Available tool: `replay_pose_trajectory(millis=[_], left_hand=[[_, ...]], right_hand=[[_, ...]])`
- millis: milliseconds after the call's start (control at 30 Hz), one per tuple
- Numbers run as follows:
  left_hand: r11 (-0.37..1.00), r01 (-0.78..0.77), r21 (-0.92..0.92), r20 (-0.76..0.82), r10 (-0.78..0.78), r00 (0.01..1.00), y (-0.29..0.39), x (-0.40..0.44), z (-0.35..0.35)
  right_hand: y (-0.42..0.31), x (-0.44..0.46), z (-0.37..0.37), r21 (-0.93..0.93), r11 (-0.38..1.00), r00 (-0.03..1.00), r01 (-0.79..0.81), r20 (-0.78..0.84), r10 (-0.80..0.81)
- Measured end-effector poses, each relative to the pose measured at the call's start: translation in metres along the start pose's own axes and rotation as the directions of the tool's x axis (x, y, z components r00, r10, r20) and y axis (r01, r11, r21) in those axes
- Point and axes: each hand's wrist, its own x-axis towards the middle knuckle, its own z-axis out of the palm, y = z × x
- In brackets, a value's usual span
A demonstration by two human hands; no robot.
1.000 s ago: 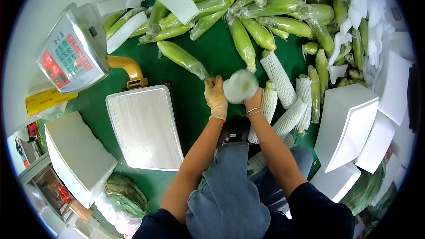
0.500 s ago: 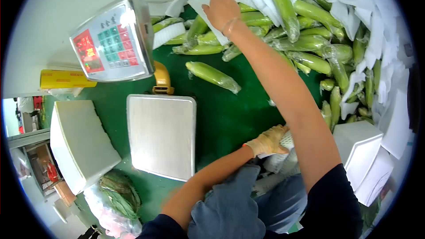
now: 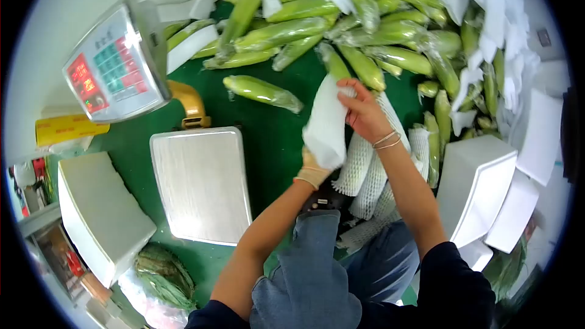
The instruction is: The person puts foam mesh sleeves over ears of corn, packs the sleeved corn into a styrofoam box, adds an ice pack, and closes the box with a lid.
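Observation:
My right hand (image 3: 364,109), bare with a bracelet at the wrist, pinches the edge of a white foam sheet (image 3: 329,125) above my lap. My left hand (image 3: 312,169), in a pale work glove, is at the sheet's lower left; the sheet covers its fingers. White foam net sleeves (image 3: 361,170) lie bunched beneath my right hand and over my lap. Beyond the sheet is a heap of long green vegetables (image 3: 396,33) wrapped in clear film. One film-wrapped green vegetable (image 3: 262,92) lies apart on the green table.
A scale with a steel platform (image 3: 201,186) and lit display (image 3: 88,82) stands on the left. White foam boxes are at left (image 3: 103,213) and right (image 3: 475,183). A yellow roll (image 3: 70,129) lies behind the left box. More foam sheets (image 3: 512,42) hang over the heap.
My right hand has come back from the heap toward my lap with a foam sheet. My left hand has moved left and up to meet the sheet. The view has shifted.

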Motion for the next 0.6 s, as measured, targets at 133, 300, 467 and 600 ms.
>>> replay_pose_trajectory(millis=[133,300,467,600], left_hand=[[0.830,0.205,-0.519,0.089,-0.185,0.979,0.070,0.062,-0.048],[0.536,0.354,-0.767,0.192,-0.334,0.923,0.071,0.092,-0.033],[0.490,0.173,-0.855,-0.047,-0.404,0.913,0.078,0.098,-0.016],[0.943,-0.059,-0.327,-0.004,0.062,0.998,0.067,0.098,-0.017]], right_hand=[[0.028,-0.020,-0.018,0.154,0.988,0.995,0.007,-0.101,0.008],[0.040,0.002,-0.028,-0.526,0.811,0.867,0.256,-0.246,-0.433],[0.022,0.003,-0.016,-0.549,0.758,0.771,0.351,-0.289,-0.567],[-0.001,-0.017,-0.016,-0.918,0.315,0.764,0.239,-0.022,-0.644]])
